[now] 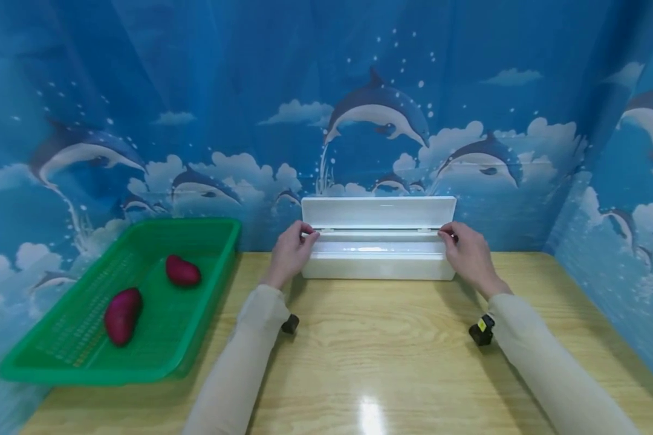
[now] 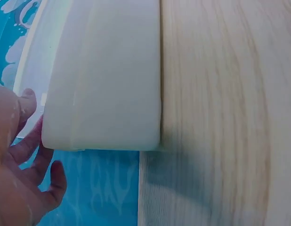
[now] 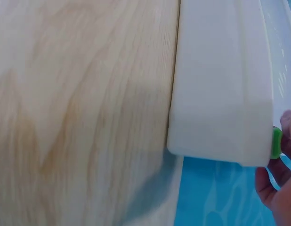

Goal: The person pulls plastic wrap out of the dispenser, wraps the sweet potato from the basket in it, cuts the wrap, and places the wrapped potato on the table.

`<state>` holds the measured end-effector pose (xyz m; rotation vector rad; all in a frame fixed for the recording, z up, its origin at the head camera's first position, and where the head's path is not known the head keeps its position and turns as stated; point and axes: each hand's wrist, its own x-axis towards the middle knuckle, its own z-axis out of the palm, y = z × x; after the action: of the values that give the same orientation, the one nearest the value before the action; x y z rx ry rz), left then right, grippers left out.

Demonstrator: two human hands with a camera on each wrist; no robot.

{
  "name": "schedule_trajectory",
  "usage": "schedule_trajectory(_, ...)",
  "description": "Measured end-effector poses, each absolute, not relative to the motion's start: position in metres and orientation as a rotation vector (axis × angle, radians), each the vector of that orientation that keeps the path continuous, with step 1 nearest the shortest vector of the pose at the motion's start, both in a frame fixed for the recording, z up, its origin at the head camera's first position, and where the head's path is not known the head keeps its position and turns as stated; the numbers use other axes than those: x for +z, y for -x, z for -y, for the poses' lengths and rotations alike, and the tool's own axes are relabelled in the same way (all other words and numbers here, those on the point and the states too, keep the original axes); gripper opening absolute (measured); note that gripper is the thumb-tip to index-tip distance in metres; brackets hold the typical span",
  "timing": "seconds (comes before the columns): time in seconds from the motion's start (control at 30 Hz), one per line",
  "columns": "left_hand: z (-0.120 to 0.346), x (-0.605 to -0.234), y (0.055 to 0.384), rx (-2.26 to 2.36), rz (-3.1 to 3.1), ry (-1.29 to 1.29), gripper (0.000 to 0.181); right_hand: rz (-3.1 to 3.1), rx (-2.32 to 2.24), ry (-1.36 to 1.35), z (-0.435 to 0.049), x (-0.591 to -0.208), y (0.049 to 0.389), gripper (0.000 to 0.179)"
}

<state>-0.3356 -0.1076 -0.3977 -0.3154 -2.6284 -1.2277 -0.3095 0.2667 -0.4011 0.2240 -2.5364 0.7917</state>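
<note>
A long white box [image 1: 378, 269] sits at the back of the table with its hinged lid [image 1: 378, 212] raised. Across the box, just below the hinge line, runs a pale bar [image 1: 381, 236]; shiny material [image 1: 370, 248] shows inside. My left hand [image 1: 292, 251] pinches at the bar's left end with thumb and index finger. At the opposite end, my right hand [image 1: 468, 252] pinches likewise. In the right wrist view, a small green piece [image 3: 276, 142] shows at the box end, right by the right fingers. The left wrist view shows the left fingertips [image 2: 28, 94] at the box's rear edge.
A green plastic basket [image 1: 196, 338] stands on the left, holding two purple-red sweet potatoes [image 1: 123, 315]. Behind the wooden table [image 1: 381, 344] hangs a blue dolphin-print curtain [image 1: 239, 90], close to the box, and it continues down the right side.
</note>
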Motion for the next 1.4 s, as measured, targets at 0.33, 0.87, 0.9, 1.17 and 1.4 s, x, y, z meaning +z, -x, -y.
schedule_trajectory(0.33, 0.100, -0.393, 0.337, -1.339, 2.500, 0.313, 0.019, 2.479, 0.983, -0.101, -0.265, -0.395, 0.314, 0.027)
schedule_trajectory(0.87, 0.110, -0.359, 0.331, -1.435, 2.633, 0.410, 0.019, 2.430, 1.139, -0.141, -0.262, -0.369, 0.311, 0.034)
schedule_trajectory(0.9, 0.110, -0.357, 0.331, -1.445, 2.634, 0.412, 0.020, 2.422, 1.157, -0.138, -0.262, -0.367, 0.311, 0.034)
schedule_trajectory(1.17, 0.105, -0.357, 0.332, -1.535, 2.474, 0.430, 0.018, 2.382, 1.262, -0.100, -0.262, -0.356, 0.310, 0.034)
schedule_trajectory(1.4, 0.102, -0.354, 0.332, -1.630, 2.372, 0.462, 0.023, 2.349, 1.315, -0.071, -0.259, -0.346, 0.307, 0.035)
